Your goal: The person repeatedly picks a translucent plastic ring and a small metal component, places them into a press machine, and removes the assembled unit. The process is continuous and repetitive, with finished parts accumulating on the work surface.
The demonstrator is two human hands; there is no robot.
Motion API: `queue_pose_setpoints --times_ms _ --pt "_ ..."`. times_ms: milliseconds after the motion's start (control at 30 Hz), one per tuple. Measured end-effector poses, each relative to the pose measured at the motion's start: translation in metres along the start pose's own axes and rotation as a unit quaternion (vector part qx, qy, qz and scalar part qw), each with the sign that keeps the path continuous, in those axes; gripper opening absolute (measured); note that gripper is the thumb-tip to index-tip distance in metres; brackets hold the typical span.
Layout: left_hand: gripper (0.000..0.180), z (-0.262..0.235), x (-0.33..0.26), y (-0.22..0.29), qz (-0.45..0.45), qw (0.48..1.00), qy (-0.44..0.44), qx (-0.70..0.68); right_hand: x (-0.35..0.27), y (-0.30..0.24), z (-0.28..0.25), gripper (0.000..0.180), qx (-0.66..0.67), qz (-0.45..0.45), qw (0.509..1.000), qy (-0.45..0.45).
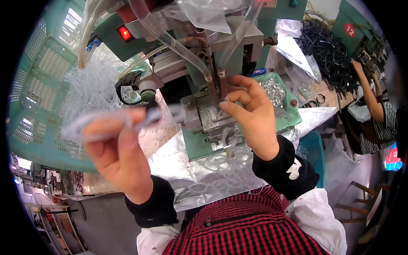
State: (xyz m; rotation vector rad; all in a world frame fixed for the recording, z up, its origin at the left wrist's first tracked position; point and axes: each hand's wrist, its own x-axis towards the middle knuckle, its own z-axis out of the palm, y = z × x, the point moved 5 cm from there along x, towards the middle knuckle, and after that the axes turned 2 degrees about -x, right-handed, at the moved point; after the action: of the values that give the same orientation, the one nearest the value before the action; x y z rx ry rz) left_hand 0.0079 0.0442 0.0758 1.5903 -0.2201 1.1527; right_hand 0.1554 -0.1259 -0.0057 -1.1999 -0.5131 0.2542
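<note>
Raised at the left, my left hand [123, 161] pinches a translucent plastic strap loop [91, 123], smeared by motion. Its far end stretches toward the middle of the machine. My right hand [259, 121] is at the green bench machine, thumb and curled fingers brought together beside the narrow metal guides [216, 87]. Whatever sits between those fingertips is too small to make out. Just below them is the machine's metal work block [219, 117]. Clear hoses [170, 42] run down into the guides.
A green perforated basket [36, 102] with a heap of clear strap loops [91, 85] stands at the left. Small metal parts [274, 91] fill a green tray behind my right hand. More loops lie on silvery sheeting before me. Black straps [327, 51] and a co-worker's arm [369, 91] are at right.
</note>
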Motion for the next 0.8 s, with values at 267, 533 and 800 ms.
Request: queue_pose_setpoints --times_ms 267,533,800 --pt "0.016 0.039 -0.028 -0.012 0.136 0.962 -0.203 0.124 -0.018 -0.026 -0.010 0.049 -0.191 -0.074 0.977 -0.061" --pt "0.024 0.079 -0.065 -0.033 0.342 0.863 -0.306 0.212 -0.023 0.037 -0.144 0.024 -0.451 -0.106 0.874 0.144" --pt "0.024 0.068 -0.086 -0.029 0.182 0.929 -0.258 0.193 -0.022 0.046 -0.122 0.008 -0.653 -0.118 0.741 0.103"
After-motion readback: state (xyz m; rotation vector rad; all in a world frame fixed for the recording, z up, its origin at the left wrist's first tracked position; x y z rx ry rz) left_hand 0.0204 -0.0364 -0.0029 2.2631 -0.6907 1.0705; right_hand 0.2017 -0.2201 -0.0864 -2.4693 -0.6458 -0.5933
